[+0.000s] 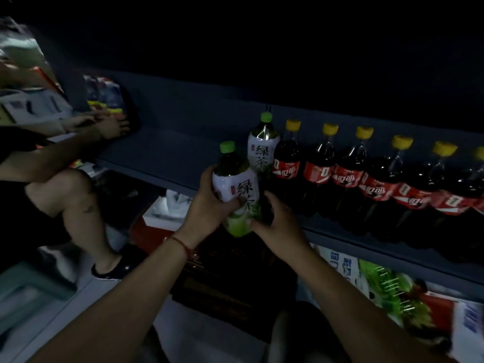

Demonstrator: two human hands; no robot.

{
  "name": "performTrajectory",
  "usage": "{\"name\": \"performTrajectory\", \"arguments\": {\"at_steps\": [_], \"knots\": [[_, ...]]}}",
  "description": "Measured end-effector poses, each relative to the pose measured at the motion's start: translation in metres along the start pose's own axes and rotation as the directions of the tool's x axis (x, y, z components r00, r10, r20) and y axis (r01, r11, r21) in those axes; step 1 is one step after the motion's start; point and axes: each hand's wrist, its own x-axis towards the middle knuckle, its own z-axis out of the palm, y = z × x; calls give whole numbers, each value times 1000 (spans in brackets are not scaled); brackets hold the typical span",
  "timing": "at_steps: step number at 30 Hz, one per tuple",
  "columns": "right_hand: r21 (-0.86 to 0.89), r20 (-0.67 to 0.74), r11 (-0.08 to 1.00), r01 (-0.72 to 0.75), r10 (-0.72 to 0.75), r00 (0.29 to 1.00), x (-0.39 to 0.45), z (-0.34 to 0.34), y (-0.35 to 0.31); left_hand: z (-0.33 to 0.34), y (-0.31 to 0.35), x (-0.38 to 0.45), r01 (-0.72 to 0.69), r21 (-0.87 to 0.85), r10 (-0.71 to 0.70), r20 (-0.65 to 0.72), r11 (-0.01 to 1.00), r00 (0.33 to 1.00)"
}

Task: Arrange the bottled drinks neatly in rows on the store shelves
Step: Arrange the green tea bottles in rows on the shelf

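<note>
On dark shelf [167,150]: cola row [366,179]; left grip [209,203] clasps green tea bottle [237,189], right grip [277,216] spread against it.

A green tea bottle [237,191] with a lime green cap and a white label with dark characters was held at the front edge of the dark shelf [162,150], leaning a little to the left. A second green tea bottle [262,148] of the same kind stood upright on the shelf just behind it. To its right stood a row of cola bottles [348,174] with yellow caps and red labels, side by side along the shelf.
</note>
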Motion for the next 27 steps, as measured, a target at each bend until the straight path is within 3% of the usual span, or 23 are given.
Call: {"name": "performTrajectory", "arguments": {"at_steps": [5, 8, 13, 17, 23, 27], "knots": [[222, 227, 949, -225, 174, 958, -16, 8, 4, -25, 7, -52, 125, -223, -126, 9, 967, 992], [389, 375, 869, -306, 154, 914, -24, 19, 6, -37, -3, -71, 236, -353, -238, 40, 905, 971], [292, 407, 911, -291, 157, 900, -12, 44, 5, -58, -36, -71, 373, -496, -365, 118, 784, 923], [212, 419, 896, -390, 277, 865, 1, 50, -21, -77, -33, -66, 522, -524, -480, 226, 673, 847], [60, 399, 873, -484, 423, 814, -12, -12, -143, -115, 82, -50, 697, -402, -545, 437, 593, 715], [259, 379, 753, -605, 497, 781, -44, -67, -249, -144, 199, -26, 706, -239, -487, 577, 667, 656]]}}
